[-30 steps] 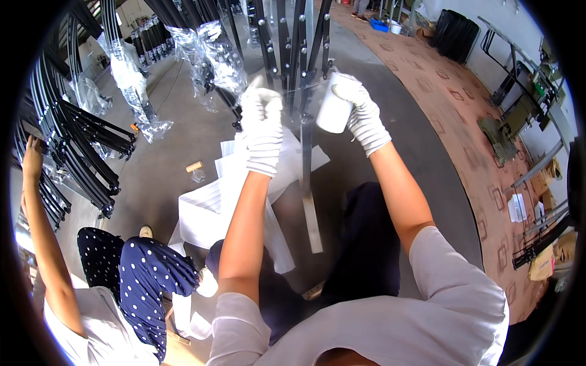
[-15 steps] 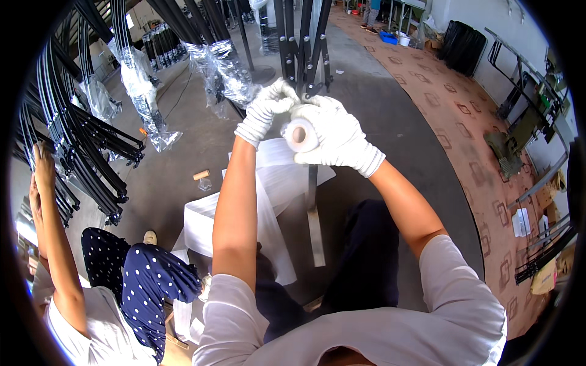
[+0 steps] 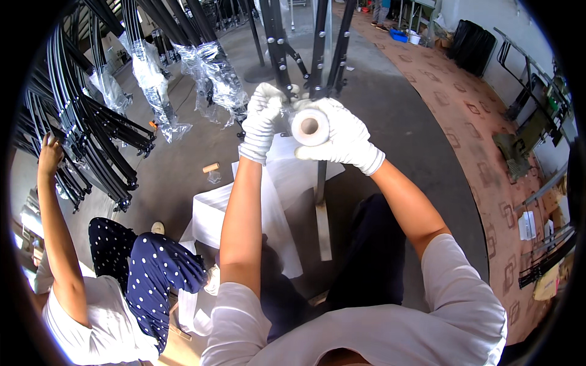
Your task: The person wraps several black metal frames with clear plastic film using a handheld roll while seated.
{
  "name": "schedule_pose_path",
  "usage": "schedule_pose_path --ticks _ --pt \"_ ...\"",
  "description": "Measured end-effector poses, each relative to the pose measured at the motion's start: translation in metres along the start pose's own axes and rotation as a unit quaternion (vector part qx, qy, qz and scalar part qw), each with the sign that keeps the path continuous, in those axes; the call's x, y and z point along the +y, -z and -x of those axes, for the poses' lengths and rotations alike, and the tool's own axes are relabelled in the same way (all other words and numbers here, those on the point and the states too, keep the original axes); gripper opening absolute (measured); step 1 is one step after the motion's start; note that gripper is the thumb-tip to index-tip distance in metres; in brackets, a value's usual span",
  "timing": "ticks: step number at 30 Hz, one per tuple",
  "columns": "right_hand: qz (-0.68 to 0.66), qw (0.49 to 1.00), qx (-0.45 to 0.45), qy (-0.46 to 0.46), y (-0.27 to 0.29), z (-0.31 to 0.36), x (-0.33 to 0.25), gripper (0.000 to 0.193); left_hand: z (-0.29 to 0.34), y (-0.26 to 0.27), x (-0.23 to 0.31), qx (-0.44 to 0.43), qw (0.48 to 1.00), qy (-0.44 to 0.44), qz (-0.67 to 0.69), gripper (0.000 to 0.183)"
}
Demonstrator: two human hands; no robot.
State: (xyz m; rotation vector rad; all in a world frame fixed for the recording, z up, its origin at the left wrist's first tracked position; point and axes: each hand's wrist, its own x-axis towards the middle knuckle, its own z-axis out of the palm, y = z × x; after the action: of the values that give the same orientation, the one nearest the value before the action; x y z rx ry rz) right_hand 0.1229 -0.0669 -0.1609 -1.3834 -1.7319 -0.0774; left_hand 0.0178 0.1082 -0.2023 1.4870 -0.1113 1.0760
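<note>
Both my hands wear white ribbed gloves. My right hand (image 3: 343, 135) is closed around a roll of clear stretch film (image 3: 298, 127), its cardboard core facing me. Left of the roll, my left hand (image 3: 262, 121) has its fingers curled against the lower end of the black metal bars (image 3: 318, 55); what lies within them is hidden. Those bars hang in front of me, dotted with silver bolts, and spread apart going upward. Beneath the roll, an upright metal post (image 3: 321, 183) runs down to a flat metal foot (image 3: 323, 232).
White foam sheeting (image 3: 229, 210) lies crumpled on the floor by a small cardboard tube (image 3: 210, 167). Film-wrapped bundles of black bars (image 3: 213, 73) hang on the left, where a co-worker in dotted trousers (image 3: 165, 262) sits with an arm raised. A patterned reddish floor strip (image 3: 455, 122) runs along the right.
The bars in front of me stand wider apart and lean differently. My left hand has drawn slightly lower beside the roll. The co-worker's raised hand has shifted, and the whole view has moved a little.
</note>
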Motion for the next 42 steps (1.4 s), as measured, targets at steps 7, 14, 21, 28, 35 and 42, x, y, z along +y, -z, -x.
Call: schedule_pose_path --ticks 7,14,21,28,35,42 --pt "-0.174 0.984 0.019 -0.027 0.004 0.009 0.004 0.061 0.022 -0.032 0.039 0.058 0.998 0.008 0.016 0.004" --pt "-0.213 0.973 0.047 -0.075 0.016 0.031 -0.021 0.062 0.023 -0.014 0.02 0.071 0.99 -0.008 -0.125 0.01" --pt "-0.255 0.959 0.089 -0.081 0.003 0.023 -0.009 0.063 0.03 -0.028 0.032 0.058 0.996 -0.016 0.072 0.019" --pt "-0.417 0.887 0.151 -0.129 -0.011 0.015 0.013 0.062 0.045 -0.043 0.066 -0.068 0.981 -0.028 0.181 0.019" --pt "-0.418 0.884 0.162 -0.127 -0.018 0.013 0.007 0.062 0.051 -0.062 0.066 0.053 0.998 0.022 -0.016 0.03" --pt "-0.433 0.88 0.151 -0.12 -0.011 0.017 0.006 0.062 0.048 -0.055 0.056 0.146 0.985 -0.039 -0.083 0.015"
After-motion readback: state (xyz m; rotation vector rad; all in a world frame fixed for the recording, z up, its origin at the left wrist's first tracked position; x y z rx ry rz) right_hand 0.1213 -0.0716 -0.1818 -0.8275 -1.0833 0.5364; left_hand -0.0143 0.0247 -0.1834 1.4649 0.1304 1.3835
